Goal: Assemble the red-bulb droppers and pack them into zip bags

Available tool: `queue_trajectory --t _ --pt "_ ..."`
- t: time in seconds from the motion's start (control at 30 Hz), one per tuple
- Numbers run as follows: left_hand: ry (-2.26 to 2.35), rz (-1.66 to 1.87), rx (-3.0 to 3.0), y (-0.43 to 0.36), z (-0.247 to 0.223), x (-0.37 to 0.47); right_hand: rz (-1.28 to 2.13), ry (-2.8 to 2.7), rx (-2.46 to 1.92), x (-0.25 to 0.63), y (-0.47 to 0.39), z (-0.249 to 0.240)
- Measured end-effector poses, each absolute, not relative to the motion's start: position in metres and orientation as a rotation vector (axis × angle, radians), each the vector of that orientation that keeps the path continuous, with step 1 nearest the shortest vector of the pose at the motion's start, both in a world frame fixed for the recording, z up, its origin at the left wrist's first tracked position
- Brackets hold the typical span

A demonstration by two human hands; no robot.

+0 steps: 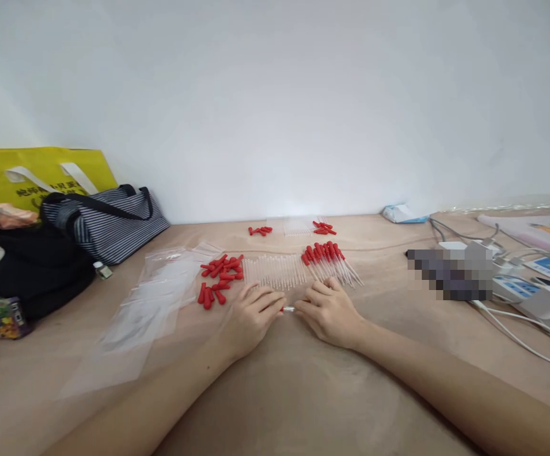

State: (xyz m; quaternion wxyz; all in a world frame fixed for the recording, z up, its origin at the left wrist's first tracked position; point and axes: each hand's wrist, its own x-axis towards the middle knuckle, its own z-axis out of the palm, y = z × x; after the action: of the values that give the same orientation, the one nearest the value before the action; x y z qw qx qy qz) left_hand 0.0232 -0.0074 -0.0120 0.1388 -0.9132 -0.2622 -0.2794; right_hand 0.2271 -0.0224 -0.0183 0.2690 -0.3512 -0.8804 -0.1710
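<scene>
Low over the table, my left hand (253, 316) is closed around a red rubber dropper bulb (282, 309), most of it covered by the fingers. My right hand (330, 315) pinches a clear glass dropper tube (289, 309), whose short visible stretch bridges the two hands and meets the bulb. Just beyond the hands lies a row of bare glass tubes (275, 271). To its right rests a bunch of droppers with red bulbs (325, 254) on their ends. Loose red bulbs (222, 269) are scattered left of the row, near my left hand.
Clear plastic bags (151, 304) lie flat at the left. More red bulbs (260, 230) and tubes (298, 227) sit by the wall. A striped bag (108, 221) and yellow bag (80, 164) stand far left. Power strips (516, 288) and white cables (516, 332) occupy the right.
</scene>
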Motion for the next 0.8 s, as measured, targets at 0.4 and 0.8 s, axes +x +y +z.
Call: queue_trajectory --t 0.4,0.8 --pt "-1.313 -0.726 -2.562 -0.010 -0.011 0.013 -0.113 -1.951 -1.871 0.235 0.034 -0.012" --pt "-1.606 -0.063 -2.530 0.011 0.035 -0.018 -0.088 -1.870 -2.049 0.225 0.042 -0.008"
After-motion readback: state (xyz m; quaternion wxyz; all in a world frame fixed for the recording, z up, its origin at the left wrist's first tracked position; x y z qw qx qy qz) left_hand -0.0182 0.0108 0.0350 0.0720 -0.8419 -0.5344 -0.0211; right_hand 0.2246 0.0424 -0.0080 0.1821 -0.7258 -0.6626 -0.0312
